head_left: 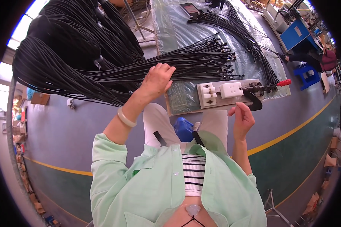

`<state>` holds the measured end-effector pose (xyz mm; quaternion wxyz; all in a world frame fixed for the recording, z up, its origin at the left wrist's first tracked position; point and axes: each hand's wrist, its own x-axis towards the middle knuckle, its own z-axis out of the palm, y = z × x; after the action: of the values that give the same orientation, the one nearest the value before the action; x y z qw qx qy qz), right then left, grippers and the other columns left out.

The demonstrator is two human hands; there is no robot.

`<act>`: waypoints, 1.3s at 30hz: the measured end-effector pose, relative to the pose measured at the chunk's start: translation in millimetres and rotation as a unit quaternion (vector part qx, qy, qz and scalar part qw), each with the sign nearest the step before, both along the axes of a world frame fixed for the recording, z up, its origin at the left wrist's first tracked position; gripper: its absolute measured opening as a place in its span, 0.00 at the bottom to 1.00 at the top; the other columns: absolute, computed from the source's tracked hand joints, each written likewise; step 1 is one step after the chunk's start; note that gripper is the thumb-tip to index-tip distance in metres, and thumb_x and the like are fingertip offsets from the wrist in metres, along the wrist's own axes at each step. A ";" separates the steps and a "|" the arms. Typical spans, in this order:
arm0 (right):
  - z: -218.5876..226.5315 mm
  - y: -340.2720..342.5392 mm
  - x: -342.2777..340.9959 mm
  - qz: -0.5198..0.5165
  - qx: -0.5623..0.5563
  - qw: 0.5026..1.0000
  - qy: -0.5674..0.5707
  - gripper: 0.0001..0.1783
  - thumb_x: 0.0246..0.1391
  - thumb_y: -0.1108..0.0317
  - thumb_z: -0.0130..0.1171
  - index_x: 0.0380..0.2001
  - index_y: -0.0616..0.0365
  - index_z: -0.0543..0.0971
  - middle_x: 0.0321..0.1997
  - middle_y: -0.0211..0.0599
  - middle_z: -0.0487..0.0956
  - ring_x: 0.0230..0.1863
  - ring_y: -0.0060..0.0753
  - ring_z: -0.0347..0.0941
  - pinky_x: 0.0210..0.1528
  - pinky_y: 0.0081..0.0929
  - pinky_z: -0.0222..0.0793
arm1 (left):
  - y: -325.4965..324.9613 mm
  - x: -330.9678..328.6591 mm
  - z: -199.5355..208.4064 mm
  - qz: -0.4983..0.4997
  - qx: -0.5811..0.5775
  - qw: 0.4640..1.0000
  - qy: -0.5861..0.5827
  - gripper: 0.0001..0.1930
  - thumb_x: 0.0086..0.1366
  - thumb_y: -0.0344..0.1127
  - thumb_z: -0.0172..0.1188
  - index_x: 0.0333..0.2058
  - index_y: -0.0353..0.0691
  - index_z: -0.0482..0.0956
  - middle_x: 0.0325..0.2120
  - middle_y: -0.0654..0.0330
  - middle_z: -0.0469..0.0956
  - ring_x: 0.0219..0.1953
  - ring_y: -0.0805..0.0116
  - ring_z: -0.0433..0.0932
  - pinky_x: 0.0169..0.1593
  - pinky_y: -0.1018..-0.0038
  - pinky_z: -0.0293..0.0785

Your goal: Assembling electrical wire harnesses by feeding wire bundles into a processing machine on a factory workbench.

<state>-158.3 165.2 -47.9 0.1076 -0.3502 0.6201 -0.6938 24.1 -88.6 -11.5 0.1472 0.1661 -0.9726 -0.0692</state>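
Note:
My left hand (158,78), with a pale bangle on its wrist, lies over a thick bundle of black cables (193,62). Its fingers are curled onto the cables at the table's near left edge; their tips are partly hidden. The cables' ends, with small connectors, fan out to the right. My right hand (242,118) is in front of the table with thumb and finger pinched together. Whatever it may hold is too small to make out. Just beyond it sits a clamping fixture (202,103) with white blocks (231,90), a black curved lever (257,103) and a red handle (284,82).
A large mass of black cables (60,41) hangs at the left. More black cables (250,41) lie across the far right of the plastic-covered table (178,99). A dark flat device (189,8) lies at the back. A blue stool (306,75) and a seated person (310,58) are farther right.

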 end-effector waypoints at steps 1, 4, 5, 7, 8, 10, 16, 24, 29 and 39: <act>-1.1 -0.5 1.7 0.000 -0.001 1.000 0.000 0.08 0.56 0.80 0.49 0.38 0.64 0.76 0.22 0.35 0.76 0.23 0.21 0.71 0.26 0.18 0.70 | -1.6 -4.0 2.7 0.000 -0.001 1.000 0.000 0.22 0.48 0.28 0.63 0.44 0.34 0.71 0.37 0.53 0.72 0.43 0.56 0.71 0.48 0.66 0.69; -5.4 -0.4 5.9 0.023 -0.014 1.000 0.012 0.08 0.56 0.81 0.49 0.38 0.64 0.76 0.22 0.35 0.76 0.22 0.22 0.72 0.26 0.18 0.70 | -5.0 -14.4 8.3 0.025 0.043 0.996 -0.078 0.20 0.49 0.28 0.61 0.42 0.35 0.71 0.35 0.52 0.72 0.43 0.55 0.71 0.48 0.65 0.69; -5.8 0.5 7.0 0.028 -0.013 0.999 0.022 0.09 0.56 0.81 0.49 0.38 0.64 0.76 0.22 0.35 0.76 0.22 0.22 0.72 0.26 0.18 0.70 | -5.7 -16.1 8.2 0.016 0.061 0.996 -0.064 0.19 0.49 0.28 0.61 0.41 0.35 0.70 0.35 0.52 0.72 0.42 0.54 0.71 0.47 0.64 0.69; -6.0 2.8 7.5 0.032 -0.012 0.999 0.032 0.09 0.56 0.82 0.49 0.38 0.65 0.76 0.22 0.35 0.76 0.22 0.22 0.72 0.26 0.18 0.70 | -4.7 -18.8 7.1 0.006 0.077 0.996 -0.051 0.18 0.49 0.28 0.60 0.40 0.35 0.70 0.35 0.51 0.72 0.41 0.53 0.72 0.47 0.63 0.70; -6.1 4.1 7.2 0.034 -0.014 0.999 0.029 0.09 0.55 0.82 0.49 0.38 0.65 0.76 0.22 0.35 0.76 0.22 0.22 0.72 0.26 0.18 0.70 | -3.2 -20.0 6.0 0.025 0.092 0.994 -0.054 0.16 0.49 0.28 0.59 0.39 0.35 0.70 0.34 0.50 0.72 0.40 0.52 0.73 0.46 0.62 0.70; -5.5 6.2 6.7 0.036 -0.018 0.999 0.026 0.09 0.55 0.82 0.49 0.38 0.65 0.76 0.22 0.35 0.76 0.22 0.22 0.72 0.26 0.18 0.70 | -2.6 -21.4 3.1 0.044 0.106 0.992 -0.057 0.15 0.49 0.28 0.59 0.38 0.36 0.70 0.33 0.50 0.73 0.39 0.52 0.73 0.46 0.61 0.70; -2.3 6.2 7.8 0.051 -0.014 0.998 0.018 0.09 0.55 0.82 0.49 0.38 0.65 0.76 0.22 0.35 0.76 0.22 0.22 0.72 0.26 0.17 0.69 | -35.3 -31.9 19.2 -0.081 0.243 0.952 -0.166 0.10 0.56 0.35 0.58 0.32 0.34 0.74 0.20 0.57 0.74 0.27 0.64 0.75 0.35 0.71 0.71; 1.9 -5.6 2.7 0.187 0.023 0.969 -0.162 0.10 0.58 0.73 0.51 0.41 0.65 0.74 0.29 0.38 0.78 0.30 0.26 0.75 0.33 0.21 0.72 | -43.5 -32.9 100.4 -0.127 0.697 0.703 0.056 0.12 0.68 0.40 0.48 0.37 0.37 0.73 0.12 0.74 0.58 0.12 0.85 0.51 0.15 0.85 0.44; 37.5 -47.0 18.0 0.266 -0.131 0.856 -0.424 0.23 0.58 0.55 0.53 0.50 0.60 0.68 0.45 0.42 0.75 0.45 0.33 0.73 0.49 0.33 0.69 | -12.3 -13.0 68.4 -0.074 0.595 0.800 0.013 0.12 0.69 0.40 0.47 0.39 0.38 0.75 0.14 0.73 0.60 0.16 0.85 0.54 0.19 0.85 0.51; 40.6 -90.7 48.4 0.211 -0.189 0.859 -0.427 0.18 0.63 0.57 0.44 0.50 0.56 0.67 0.42 0.42 0.76 0.42 0.32 0.72 0.49 0.34 0.69 | 42.1 -2.3 32.4 -0.153 0.504 0.841 -0.125 0.08 0.64 0.36 0.53 0.33 0.36 0.69 0.16 0.65 0.68 0.19 0.78 0.69 0.24 0.78 0.66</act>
<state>-109.9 74.5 -7.3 0.4372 -0.1550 0.2813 -0.8401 21.8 -46.6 20.9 -0.0920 0.0740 -0.8265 -0.5504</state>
